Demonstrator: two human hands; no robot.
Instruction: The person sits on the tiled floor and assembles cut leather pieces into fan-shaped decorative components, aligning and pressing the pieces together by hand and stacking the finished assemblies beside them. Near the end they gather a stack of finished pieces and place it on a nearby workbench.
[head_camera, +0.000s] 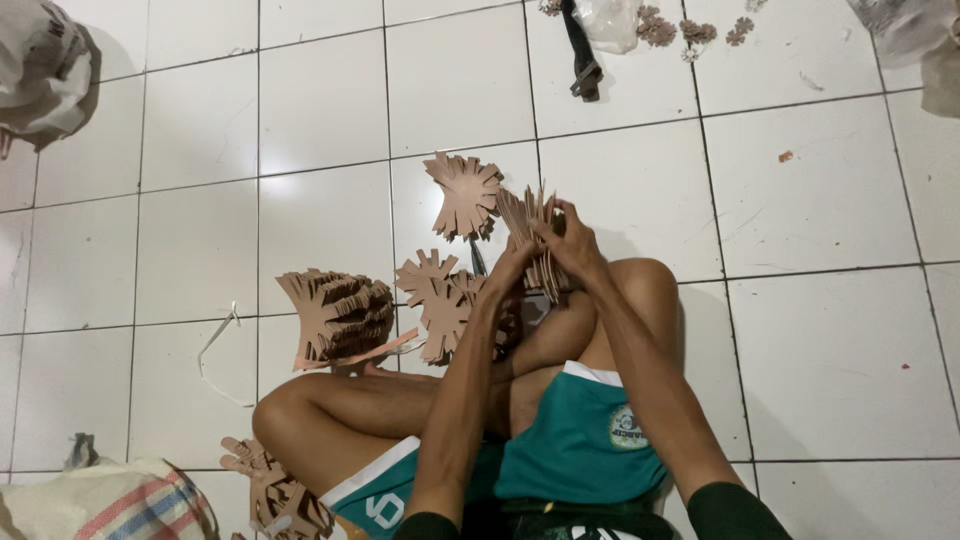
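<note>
both hands work a bundle of brown cutouts above the crossed legs.

the left hand (510, 268) and right hand (572, 240) both close on the bundle of cutouts (532, 235), held over the tiled floor (820, 330). the pieces look thin, light and bendy, with frail fingers, best gripped at the stem. a stack (338, 315) lies left. the fingertips are hidden behind the bundle; the material is unclear.

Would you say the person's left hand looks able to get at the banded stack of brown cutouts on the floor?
Probably yes. The stack lies beyond the left knee with nothing over it, but the left hand grips a bundle of cutouts together with the right hand.
</note>
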